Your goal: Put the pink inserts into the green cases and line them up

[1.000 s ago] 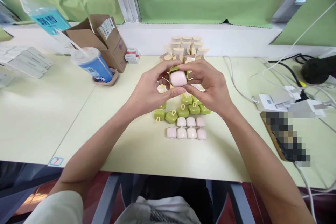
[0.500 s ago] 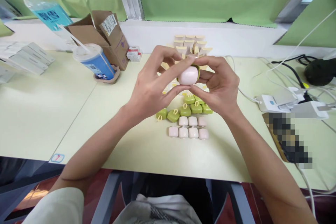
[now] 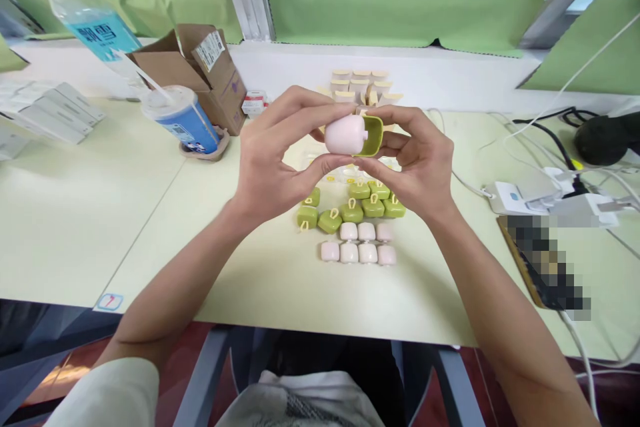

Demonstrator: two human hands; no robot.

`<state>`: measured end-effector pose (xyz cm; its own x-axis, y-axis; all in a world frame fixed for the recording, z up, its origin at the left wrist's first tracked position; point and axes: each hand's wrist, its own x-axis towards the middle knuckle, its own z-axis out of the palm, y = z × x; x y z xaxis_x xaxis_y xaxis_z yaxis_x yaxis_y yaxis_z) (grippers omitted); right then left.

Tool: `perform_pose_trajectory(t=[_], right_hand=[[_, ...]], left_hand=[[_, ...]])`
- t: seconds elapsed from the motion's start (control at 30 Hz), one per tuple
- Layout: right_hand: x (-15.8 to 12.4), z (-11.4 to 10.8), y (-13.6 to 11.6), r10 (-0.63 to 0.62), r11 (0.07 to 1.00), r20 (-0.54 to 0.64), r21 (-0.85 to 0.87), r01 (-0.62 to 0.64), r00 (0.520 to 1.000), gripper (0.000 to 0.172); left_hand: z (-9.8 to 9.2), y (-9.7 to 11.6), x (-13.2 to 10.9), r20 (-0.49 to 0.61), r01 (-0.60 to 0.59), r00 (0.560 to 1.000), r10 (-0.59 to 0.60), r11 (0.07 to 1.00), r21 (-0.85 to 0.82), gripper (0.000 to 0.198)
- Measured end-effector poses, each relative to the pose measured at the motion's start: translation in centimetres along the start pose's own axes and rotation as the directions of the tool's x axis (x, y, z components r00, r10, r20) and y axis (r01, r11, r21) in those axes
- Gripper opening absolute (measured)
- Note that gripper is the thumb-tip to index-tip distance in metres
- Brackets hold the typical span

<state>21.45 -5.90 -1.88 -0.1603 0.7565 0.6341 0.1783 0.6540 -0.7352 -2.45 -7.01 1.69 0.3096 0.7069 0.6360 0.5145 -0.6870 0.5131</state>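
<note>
Above the table, my left hand [image 3: 273, 153] grips a small pale pink rounded case [image 3: 345, 135] between thumb and fingers. My right hand [image 3: 417, 150] holds a green hollow cover [image 3: 373, 136], its open side turned toward the pink case. The two pieces are side by side, the case's small nub at the cover's opening. Below them lie several green covers [image 3: 352, 211] with yellow loops. Nearer the front edge, several white and pale pink rounded cases [image 3: 369, 253] stand in two rows.
Beige cartons [image 3: 359, 85] stand in rows at the wall. At left are a cardboard box [image 3: 220, 87], a blue cup [image 3: 185, 121], a bottle [image 3: 100, 27] and white boxes [image 3: 55, 107]. A power strip [image 3: 515, 197], cables and a blurred phone-like object [image 3: 545, 267] lie at right.
The pink case has come out of the green cover and moved left with my left hand. The inside of the cover now shows in my right hand.
</note>
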Motion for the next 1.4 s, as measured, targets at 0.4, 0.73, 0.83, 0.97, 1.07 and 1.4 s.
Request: perform_pose_trajectory(t=[0.4, 0.73, 0.83, 0.97, 1.07, 1.4], right_hand=[[-0.5, 0.3, -1.1, -0.004, 1.000, 0.005, -0.004, 0.004, 1.000, 0.058], [-0.5, 0.6, -1.1, -0.014, 0.999, 0.017, 0.049, 0.013, 1.000, 0.062], [-0.6, 0.7, -0.9, -0.005, 1.000, 0.002, 0.031, 0.005, 1.000, 0.065], [-0.8, 0.8, -0.8, -0.014, 1.000, -0.006, 0.013, 0.014, 1.000, 0.064], [-0.8, 0.9, -0.9, -0.014, 1.000, 0.001, 0.009, 0.014, 1.000, 0.062], [-0.9, 1.4, -0.9, -0.005, 1.000, -0.019, 0.000, 0.005, 1.000, 0.061]], left_hand=[[0.9, 0.5, -0.2, 0.032, -0.004, 0.999, 0.003, 0.999, 0.051, 0.048], [0.5, 1.1, -0.3, 0.032, 0.033, 0.999, -0.030, 0.996, -0.081, 0.049], [0.5, 1.3, -0.3, 0.031, 0.051, 0.998, -0.049, 0.998, -0.035, 0.051], [0.3, 1.4, -0.3, 0.041, 0.038, 0.998, -0.039, 0.999, 0.007, 0.045], [0.0, 1.5, -0.3, 0.049, 0.034, 0.998, -0.034, 0.999, 0.008, 0.041], [0.0, 1.5, -0.4, 0.048, 0.032, 0.998, -0.032, 0.999, 0.000, 0.033]])
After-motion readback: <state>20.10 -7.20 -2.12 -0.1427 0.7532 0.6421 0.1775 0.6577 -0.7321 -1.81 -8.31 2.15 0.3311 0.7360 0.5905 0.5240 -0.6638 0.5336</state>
